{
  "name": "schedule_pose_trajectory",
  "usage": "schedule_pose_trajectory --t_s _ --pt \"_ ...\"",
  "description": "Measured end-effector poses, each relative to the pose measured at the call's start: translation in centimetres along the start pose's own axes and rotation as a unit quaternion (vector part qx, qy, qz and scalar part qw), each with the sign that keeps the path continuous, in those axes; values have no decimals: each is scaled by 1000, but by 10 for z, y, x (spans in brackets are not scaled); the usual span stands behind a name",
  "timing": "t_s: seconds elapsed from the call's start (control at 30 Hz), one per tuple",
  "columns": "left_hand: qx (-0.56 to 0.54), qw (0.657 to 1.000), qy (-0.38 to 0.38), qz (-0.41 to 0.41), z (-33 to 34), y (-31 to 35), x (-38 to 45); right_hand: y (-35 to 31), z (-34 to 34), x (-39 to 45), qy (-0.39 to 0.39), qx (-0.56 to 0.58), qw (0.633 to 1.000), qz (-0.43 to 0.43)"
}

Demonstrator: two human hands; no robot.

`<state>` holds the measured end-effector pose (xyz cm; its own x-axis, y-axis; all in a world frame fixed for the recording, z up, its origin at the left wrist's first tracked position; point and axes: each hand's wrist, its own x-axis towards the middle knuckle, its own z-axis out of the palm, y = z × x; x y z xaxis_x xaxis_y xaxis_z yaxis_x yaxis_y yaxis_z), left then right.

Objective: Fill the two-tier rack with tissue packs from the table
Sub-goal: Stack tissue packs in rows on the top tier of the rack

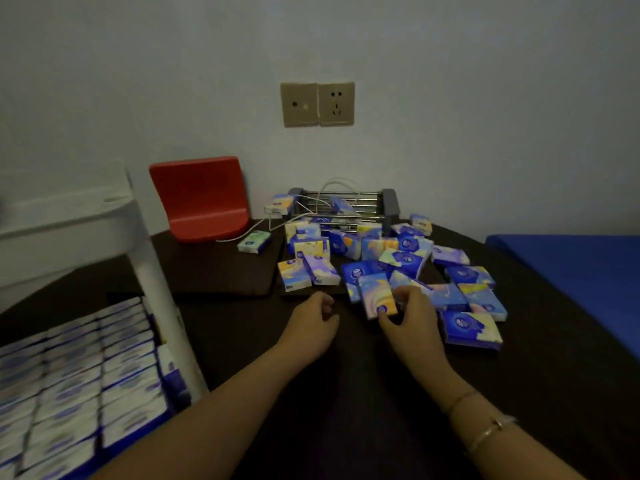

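The right hand pinches one tissue pack between thumb and fingers at the near edge of the pile of tissue packs, which lies scattered over the dark counter. The pack stands tilted, its pale swirled face towards me. The left hand rests just beside it on the counter, fingers loosely curled and holding nothing. At the left stands the white rack; its lower tier holds tight rows of packs, edge up. A lone green pack lies apart from the pile, near a red plastic stand by the wall. Behind the pile sits a grey metal wire rack with a white cable looped over it. Two beige wall sockets hang above. A blue surface adjoins the counter at the right.
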<state>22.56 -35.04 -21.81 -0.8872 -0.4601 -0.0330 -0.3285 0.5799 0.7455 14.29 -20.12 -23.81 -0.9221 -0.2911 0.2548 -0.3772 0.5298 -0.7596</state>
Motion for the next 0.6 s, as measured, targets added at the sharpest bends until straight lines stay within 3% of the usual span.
schedule_pose_trajectory --t_s 0.17,0.33,0.6 --pt "-91 993 41 -57 29 4 28 9 17 3 50 -63 996 -32" --pt "-94 978 66 -175 37 21 46 11 15 7 24 -48 998 -11" --pt "-131 970 55 -199 36 27 51 10 11 4 62 120 990 -44"
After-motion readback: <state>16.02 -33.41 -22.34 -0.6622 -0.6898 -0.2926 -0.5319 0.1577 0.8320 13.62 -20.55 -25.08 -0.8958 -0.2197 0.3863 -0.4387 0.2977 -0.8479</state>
